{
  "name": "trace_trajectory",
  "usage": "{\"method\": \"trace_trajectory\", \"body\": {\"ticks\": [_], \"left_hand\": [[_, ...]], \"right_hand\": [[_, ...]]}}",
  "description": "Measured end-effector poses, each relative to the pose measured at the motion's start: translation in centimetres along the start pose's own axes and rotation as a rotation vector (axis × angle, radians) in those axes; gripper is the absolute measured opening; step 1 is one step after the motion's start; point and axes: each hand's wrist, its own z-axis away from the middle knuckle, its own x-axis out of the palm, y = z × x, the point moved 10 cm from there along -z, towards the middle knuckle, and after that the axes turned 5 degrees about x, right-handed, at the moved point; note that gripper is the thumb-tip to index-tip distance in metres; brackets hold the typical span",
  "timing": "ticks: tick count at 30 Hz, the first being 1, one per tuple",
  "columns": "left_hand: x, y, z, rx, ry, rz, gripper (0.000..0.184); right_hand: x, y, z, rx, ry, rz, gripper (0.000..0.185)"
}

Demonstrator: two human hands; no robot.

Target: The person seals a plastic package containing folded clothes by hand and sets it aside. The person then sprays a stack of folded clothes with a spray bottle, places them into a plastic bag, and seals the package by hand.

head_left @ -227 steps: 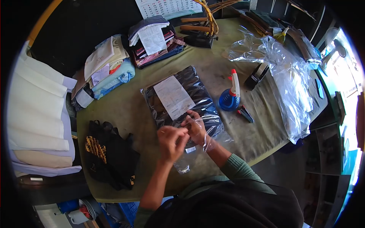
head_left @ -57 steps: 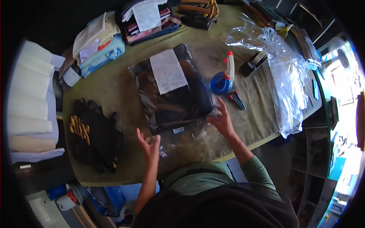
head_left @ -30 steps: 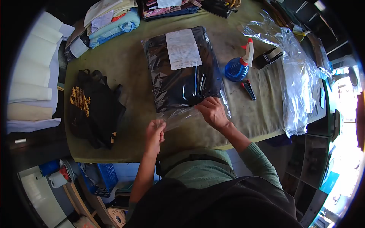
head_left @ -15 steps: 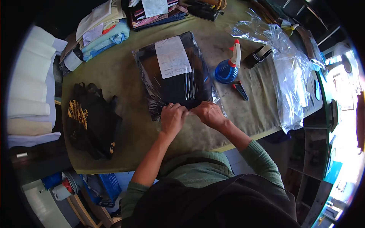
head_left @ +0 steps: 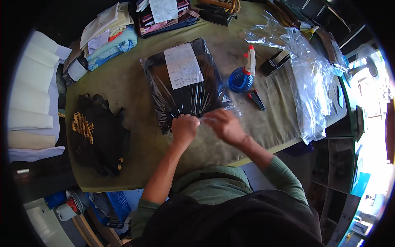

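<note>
A dark folded bundle in a clear plastic bag (head_left: pixel 210 92) lies on the cloth-covered table in front of me, with a printed paper slip (head_left: pixel 184 66) on its upper part. The plastic is drawn into creases toward its near edge. There my left hand (head_left: pixel 184 128) is closed in a fist around the gathered end. My right hand (head_left: pixel 225 126), somewhat blurred, is just to the right with curled fingers pinching a strand of the same plastic. Right of the bundle are a blue spray bottle (head_left: pixel 241 80) and a small stapler (head_left: pixel 256 100).
A black backpack (head_left: pixel 96 136) lies on the left. Folded clothes (head_left: pixel 113 47) and another clothes stack (head_left: pixel 164 26) stand at the back, beside an iron (head_left: pixel 216 15). A black box-like object (head_left: pixel 276 63) and loose clear plastic (head_left: pixel 310 86) lie on the right.
My right hand has lifted slightly and turned, drawing at the plastic end. My left hand keeps its hold, and the creases in the bag have pulled tighter toward it.
</note>
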Motion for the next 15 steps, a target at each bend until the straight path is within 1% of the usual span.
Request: {"method": "trace_trajectory", "body": {"ticks": [1, 3, 6, 9, 12, 15], "left_hand": [[0.1, -0.1, -0.1, -0.005, 0.006, -0.001, 0.011], [0.2, -0.6, 0.0, -0.026, 0.023, -0.004, 0.012], [0.2, -0.5, 0.0, -0.008, 0.026, 0.003, 0.013], [-0.3, -0.6, 0.1, 0.031, 0.078, 0.068, 0.012], [-1.1, -1.1, 0.3, -0.053, 0.105, 0.314, 0.007], [-0.9, -0.7, 0.1, 0.033, 0.112, 0.238, 0.009]], "right_hand": [[2.2, -0.3, 0.4, -0.005, -0.034, 0.062, 0.024], [4.2, 0.5, 0.6, 0.021, -0.011, 0.094, 0.028], [4.9, 1.5, 0.6, -0.011, 0.020, 0.082, 0.026], [6.3, 2.7, 0.5, -0.014, -0.131, 0.040, 0.021], [7.1, 3.2, 0.2, -0.004, -0.203, 0.031, 0.012], [7.6, 3.9, 0.0, 0.018, -0.270, -0.018, 0.009]]}}
